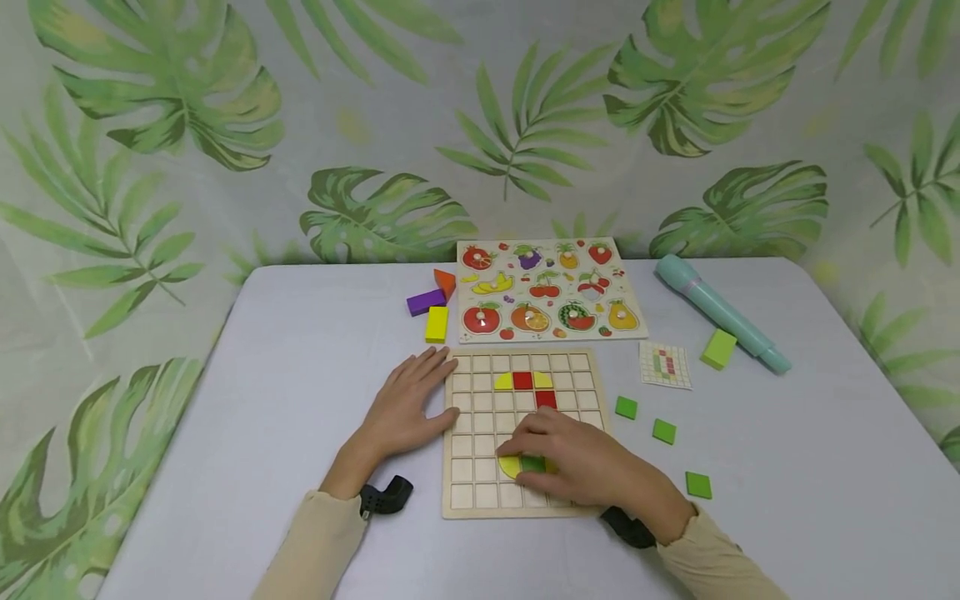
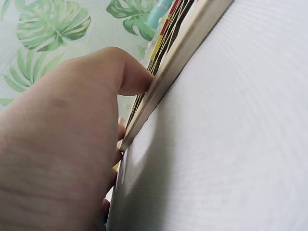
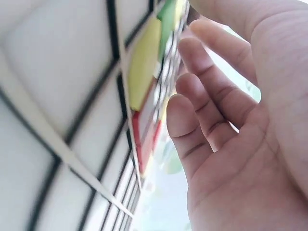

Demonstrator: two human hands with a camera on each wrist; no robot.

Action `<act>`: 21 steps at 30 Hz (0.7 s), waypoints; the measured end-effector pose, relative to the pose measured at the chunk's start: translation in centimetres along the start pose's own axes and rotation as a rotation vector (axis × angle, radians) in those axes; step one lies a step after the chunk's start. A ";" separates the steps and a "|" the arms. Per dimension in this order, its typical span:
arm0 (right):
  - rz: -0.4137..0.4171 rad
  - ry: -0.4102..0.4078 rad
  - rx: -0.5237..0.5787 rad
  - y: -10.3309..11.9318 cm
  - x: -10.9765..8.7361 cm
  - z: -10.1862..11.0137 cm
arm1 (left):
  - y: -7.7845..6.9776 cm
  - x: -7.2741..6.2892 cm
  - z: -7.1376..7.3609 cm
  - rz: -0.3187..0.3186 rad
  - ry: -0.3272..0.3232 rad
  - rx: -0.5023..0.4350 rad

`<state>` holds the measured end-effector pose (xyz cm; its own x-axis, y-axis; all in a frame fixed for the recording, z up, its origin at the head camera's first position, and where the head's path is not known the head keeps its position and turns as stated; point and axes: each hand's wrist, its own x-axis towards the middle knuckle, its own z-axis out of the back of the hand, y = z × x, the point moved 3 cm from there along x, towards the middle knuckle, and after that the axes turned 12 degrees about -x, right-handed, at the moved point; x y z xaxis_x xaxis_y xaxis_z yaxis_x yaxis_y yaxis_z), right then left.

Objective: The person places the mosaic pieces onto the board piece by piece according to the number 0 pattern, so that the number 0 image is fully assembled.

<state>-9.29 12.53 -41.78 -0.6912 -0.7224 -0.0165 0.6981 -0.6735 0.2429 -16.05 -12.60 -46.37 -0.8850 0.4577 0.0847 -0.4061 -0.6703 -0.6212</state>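
Observation:
A wooden grid board (image 1: pixel 447 467) lies flat on the table. My left hand (image 1: pixel 408 404) rests along its left side, fingers spread; the thumb and fingertips touch the frame, as the left wrist view also shows. Over the lower middle of the grid is my right hand (image 1: pixel 581 458), fingers loosely bent and thumb apart from them. Its fingertips are right by a yellow rounded piece (image 1: pixel 509 467) and a green square tile (image 1: pixel 532 464) set in the cells. Higher up sit a red tile (image 1: pixel 522 381) between two yellow rounded pieces (image 1: pixel 503 382), and another red tile (image 1: pixel 546 399). The hand hides some cells.
Several loose green tiles (image 1: pixel 664 431) lie right of the board, below a pattern card (image 1: pixel 665 366). A light green block (image 1: pixel 718 349) touches a teal microphone-shaped object (image 1: pixel 723 312). Behind the board are a fruit puzzle (image 1: pixel 517 287) and yellow (image 1: pixel 437 325), purple (image 1: pixel 426 302) and orange (image 1: pixel 446 283) blocks.

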 end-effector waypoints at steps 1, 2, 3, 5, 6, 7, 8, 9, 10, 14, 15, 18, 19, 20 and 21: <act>-0.003 -0.009 0.008 -0.1 -0.1 0.2 | 0.0 0.0 0.0 -0.002 -0.001 0.002; -0.008 -0.018 0.011 -0.3 -0.2 0.4 | -0.1 0.0 0.1 -0.005 -0.003 0.001; -0.013 -0.027 0.010 -0.4 -0.4 0.6 | -0.1 -0.1 0.1 -0.007 -0.004 0.001; -0.025 -0.049 0.001 -0.9 -0.7 1.1 | -0.1 -0.1 0.1 -0.008 -0.005 0.000; -0.033 -0.059 -0.002 -1.1 -0.8 1.3 | -0.1 -0.1 0.1 -0.009 -0.005 -0.001; -0.041 -0.069 -0.005 -1.4 -1.0 1.6 | -0.1 -0.1 0.1 -0.011 -0.005 -0.002; -0.051 -0.076 -0.014 -1.7 -1.2 1.8 | -0.1 -0.1 0.0 -0.010 -0.006 -0.004; -0.063 -0.084 -0.017 -2.1 -1.4 2.0 | -0.1 0.0 0.0 -0.008 -0.005 -0.003; -0.075 -0.090 -0.012 -2.4 -1.6 2.3 | 0.0 -0.1 0.0 -0.004 -0.005 -0.004; -0.131 -0.103 0.001 -4.0 -2.4 3.0 | 0.1 -0.1 0.0 0.001 -0.005 -0.010; -0.145 -0.108 0.006 -4.4 -2.7 3.1 | 0.2 -0.1 0.0 0.003 -0.004 -0.011; -0.179 -0.130 0.019 -5.8 -3.4 3.4 | 0.2 0.0 -0.2 0.007 -0.001 -0.011; -0.189 -0.137 0.024 -6.2 -3.6 3.5 | 0.3 0.0 -0.2 0.008 -0.001 -0.010; -0.198 -0.142 0.030 -6.6 -3.8 3.6 | 0.3 0.0 -0.2 0.008 -0.001 -0.008; -0.205 -0.148 0.032 -7.1 -4.0 3.6 | 0.3 0.0 -0.2 0.008 0.000 -0.008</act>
<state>-12.15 20.77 -39.93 -0.8393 -0.5388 0.0726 0.5357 -0.7966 0.2800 -16.15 -12.66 -46.67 -0.8882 0.4524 0.0800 -0.3974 -0.6693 -0.6278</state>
